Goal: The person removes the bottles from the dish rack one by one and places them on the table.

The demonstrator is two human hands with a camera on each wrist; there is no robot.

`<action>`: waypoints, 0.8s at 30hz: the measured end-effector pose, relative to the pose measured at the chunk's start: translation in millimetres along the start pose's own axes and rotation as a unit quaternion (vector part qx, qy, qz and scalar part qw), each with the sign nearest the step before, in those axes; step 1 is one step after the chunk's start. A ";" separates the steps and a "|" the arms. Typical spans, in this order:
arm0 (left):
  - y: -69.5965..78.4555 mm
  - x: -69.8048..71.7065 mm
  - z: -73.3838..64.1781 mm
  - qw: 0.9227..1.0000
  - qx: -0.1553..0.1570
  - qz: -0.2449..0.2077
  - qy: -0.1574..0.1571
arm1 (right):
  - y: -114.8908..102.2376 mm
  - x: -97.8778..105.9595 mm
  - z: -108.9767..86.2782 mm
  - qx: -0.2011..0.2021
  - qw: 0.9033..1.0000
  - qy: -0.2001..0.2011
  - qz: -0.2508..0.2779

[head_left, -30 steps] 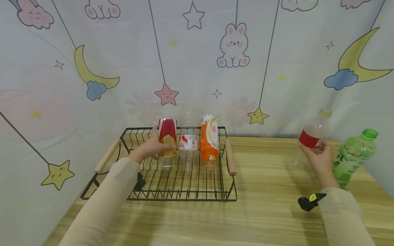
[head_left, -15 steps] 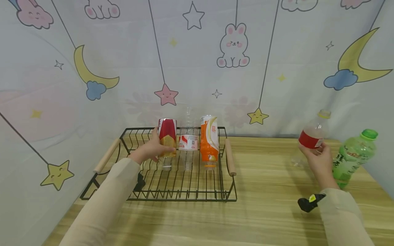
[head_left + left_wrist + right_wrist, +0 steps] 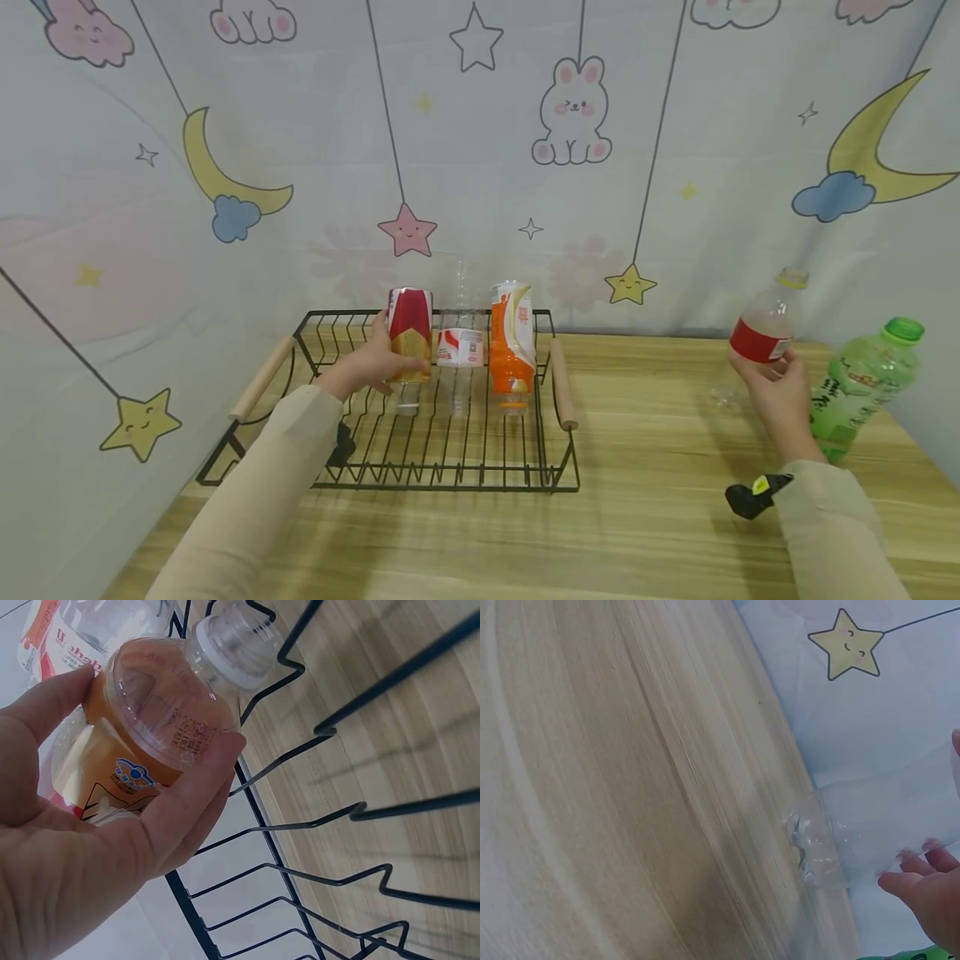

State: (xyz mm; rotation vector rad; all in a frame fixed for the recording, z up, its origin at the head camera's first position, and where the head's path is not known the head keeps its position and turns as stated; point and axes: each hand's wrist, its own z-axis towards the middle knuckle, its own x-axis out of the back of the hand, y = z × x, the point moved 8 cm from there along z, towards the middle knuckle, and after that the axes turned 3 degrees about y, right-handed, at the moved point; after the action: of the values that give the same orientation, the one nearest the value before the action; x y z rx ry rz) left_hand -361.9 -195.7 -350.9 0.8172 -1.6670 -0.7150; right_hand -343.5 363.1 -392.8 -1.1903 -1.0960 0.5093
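Note:
My left hand (image 3: 369,360) grips an upside-down plastic bottle with a red and gold label (image 3: 410,323), thumb and fingers on opposite sides of it. Its uncapped neck (image 3: 236,645) points down into the black wire dish rack (image 3: 450,488). To the right of it in the rack, a clear bottle with a white and red label (image 3: 461,348) and an orange and white bottle (image 3: 512,358) also stand neck down. On the right, my right hand (image 3: 776,400) holds a clear bottle with a red label (image 3: 753,340), mouth up and leaning; its clear base (image 3: 821,855) shows in the right wrist view.
A green bottle with a green cap (image 3: 862,383) stands beside my right forearm. Wooden handles (image 3: 562,383) flank the rack on the wood-grain table (image 3: 637,517). A patterned curtain (image 3: 480,167) hangs close behind.

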 end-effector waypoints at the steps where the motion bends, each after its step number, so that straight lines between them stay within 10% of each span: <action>1: 0.5 0.0 -0.3 1.000 -0.001 0.002 0.000 | 0.3 0.1 -0.3 -0.001 1.000 0.001 0.000; 24: 12.1 10.1 -5.1 1.000 -0.016 0.010 -0.017 | -28.7 11.2 -9.4 0.056 0.998 0.009 0.020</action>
State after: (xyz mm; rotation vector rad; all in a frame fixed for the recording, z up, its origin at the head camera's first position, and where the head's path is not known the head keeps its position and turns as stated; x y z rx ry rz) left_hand -360.5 -197.1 -334.4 0.7687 -1.6884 -0.7434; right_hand -336.6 357.7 -361.8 -1.1188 -1.0170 0.5829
